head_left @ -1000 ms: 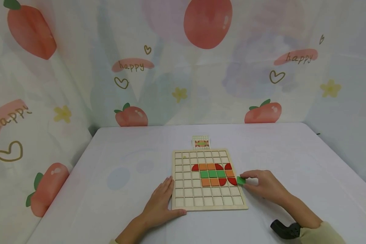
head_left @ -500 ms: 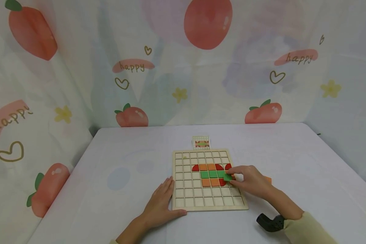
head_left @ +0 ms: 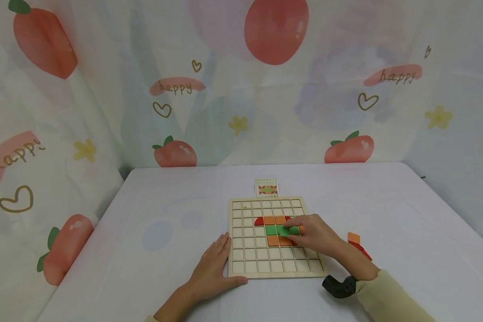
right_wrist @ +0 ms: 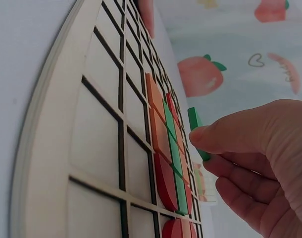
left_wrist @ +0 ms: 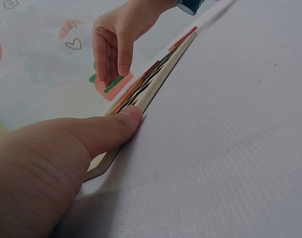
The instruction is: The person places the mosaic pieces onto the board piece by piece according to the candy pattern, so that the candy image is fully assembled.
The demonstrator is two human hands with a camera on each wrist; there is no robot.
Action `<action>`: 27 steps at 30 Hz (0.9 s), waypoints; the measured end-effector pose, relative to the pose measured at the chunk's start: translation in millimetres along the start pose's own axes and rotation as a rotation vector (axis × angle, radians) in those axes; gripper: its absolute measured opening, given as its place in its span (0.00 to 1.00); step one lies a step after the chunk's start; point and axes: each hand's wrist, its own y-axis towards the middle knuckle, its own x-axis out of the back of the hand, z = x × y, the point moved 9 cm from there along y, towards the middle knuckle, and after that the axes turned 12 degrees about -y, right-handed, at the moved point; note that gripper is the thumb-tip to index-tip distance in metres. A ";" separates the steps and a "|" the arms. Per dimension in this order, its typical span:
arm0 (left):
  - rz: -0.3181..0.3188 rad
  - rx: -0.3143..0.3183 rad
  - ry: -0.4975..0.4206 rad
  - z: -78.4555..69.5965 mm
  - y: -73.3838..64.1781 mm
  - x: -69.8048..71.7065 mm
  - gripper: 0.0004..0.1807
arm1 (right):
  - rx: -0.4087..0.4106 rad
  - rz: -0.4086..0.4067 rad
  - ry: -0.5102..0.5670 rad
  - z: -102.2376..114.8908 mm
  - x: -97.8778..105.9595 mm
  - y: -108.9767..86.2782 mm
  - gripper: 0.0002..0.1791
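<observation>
A wooden grid board lies on the white table. My left hand lies along its left side, with the thumb on its near edge; the left wrist view shows that thumb up close. Between thumb and fingertips, my right hand pinches a green square tile. The right wrist view has this tile tilted and apart from the board, over the row of green tiles. Orange tiles line both sides of that row, with red rounded tiles at their ends. My right hand hides the board's right part.
Behind the board is a small pattern card showing a red, orange and green design. To the right lie a loose orange tile and red tiles. A black device sits at my right wrist. Printed cloth hangs behind the table.
My right hand has carried the green tile left, from beside the board's right edge to over the middle green row. Loose orange and red tiles have come into sight. The left hand stays put.
</observation>
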 end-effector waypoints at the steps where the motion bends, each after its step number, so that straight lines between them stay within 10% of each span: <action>1: 0.001 0.002 0.001 0.4 0.0 -0.2 0.59 | -0.001 -0.004 0.010 0.4 -1.2 1.4 0.13; 27: 0.001 -0.011 0.002 -0.3 -0.5 0.1 0.59 | -0.003 0.032 0.088 16.3 -33.5 34.9 0.11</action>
